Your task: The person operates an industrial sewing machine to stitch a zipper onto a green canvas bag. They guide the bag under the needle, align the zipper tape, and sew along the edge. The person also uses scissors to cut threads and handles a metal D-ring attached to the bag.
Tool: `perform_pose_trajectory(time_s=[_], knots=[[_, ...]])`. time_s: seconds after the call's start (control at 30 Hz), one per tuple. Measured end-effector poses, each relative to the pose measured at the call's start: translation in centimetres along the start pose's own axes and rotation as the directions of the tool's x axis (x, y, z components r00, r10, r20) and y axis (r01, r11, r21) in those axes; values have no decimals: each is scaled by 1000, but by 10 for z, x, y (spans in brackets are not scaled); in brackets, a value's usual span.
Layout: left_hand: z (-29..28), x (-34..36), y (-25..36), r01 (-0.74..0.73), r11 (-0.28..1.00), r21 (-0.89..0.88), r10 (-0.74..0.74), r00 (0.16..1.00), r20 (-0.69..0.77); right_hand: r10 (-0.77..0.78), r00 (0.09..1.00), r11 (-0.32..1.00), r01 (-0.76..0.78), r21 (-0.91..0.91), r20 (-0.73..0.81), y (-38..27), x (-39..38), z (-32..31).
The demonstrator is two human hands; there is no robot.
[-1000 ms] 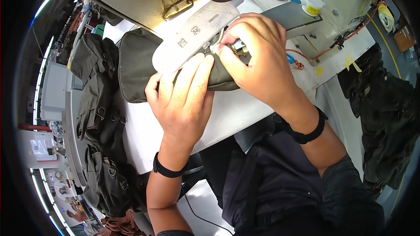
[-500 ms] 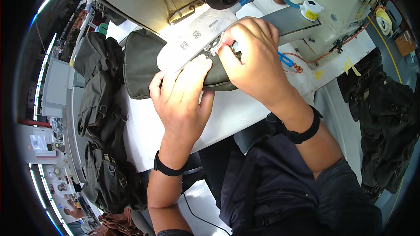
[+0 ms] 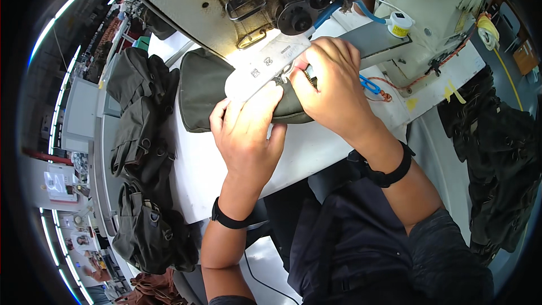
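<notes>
A dark olive fabric bag (image 3: 203,93) lies under the head of a sewing machine (image 3: 226,0). Across its top lies a long white piece with a rounded end (image 3: 248,82). My left hand (image 3: 248,135) holds the bag's near side, fingers stretched over it beside the white piece and thumb at the lower edge. My right hand (image 3: 336,87) pinches the bag just right of there, next to a short row of brassy zipper teeth (image 3: 309,71). Small metal hardware shows between my hands. My fingers hide exactly what the right fingertips grip.
More dark olive bags (image 3: 138,141) are piled on the left, and others (image 3: 497,164) hang at the right. A blue plastic loop (image 3: 370,85) on an orange cord lies right of my right hand. A small white bottle (image 3: 400,24) sits by the machine. The white tabletop (image 3: 220,186) ends near my body.
The view has shifted, so the machine, bag and left hand sit farther right in it, the machine also lower. Both hands keep their hold on the bag.
</notes>
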State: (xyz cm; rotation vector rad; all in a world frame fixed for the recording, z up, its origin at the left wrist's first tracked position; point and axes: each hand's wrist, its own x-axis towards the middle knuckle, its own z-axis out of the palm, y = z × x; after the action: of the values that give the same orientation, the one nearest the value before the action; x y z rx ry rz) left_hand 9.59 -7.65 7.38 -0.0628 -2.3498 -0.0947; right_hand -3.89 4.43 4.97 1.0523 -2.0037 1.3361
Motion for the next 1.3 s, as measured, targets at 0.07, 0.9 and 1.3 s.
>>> perform_pose_trajectory(time_s=[0.07,0.9,1.3], knots=[[-1,1,0,1,1000,3,-1,1000,1,0,1000,1000,0,2,-13,-1,2,1],[-2,-14,54,216,976,31,-218,951,218,60,998,997,-58,52,-32,2,0,-3],[38,1,5,231,960,-158,-237,971,-21,-63,998,985,65,162,-20,-12,-19,-20]])
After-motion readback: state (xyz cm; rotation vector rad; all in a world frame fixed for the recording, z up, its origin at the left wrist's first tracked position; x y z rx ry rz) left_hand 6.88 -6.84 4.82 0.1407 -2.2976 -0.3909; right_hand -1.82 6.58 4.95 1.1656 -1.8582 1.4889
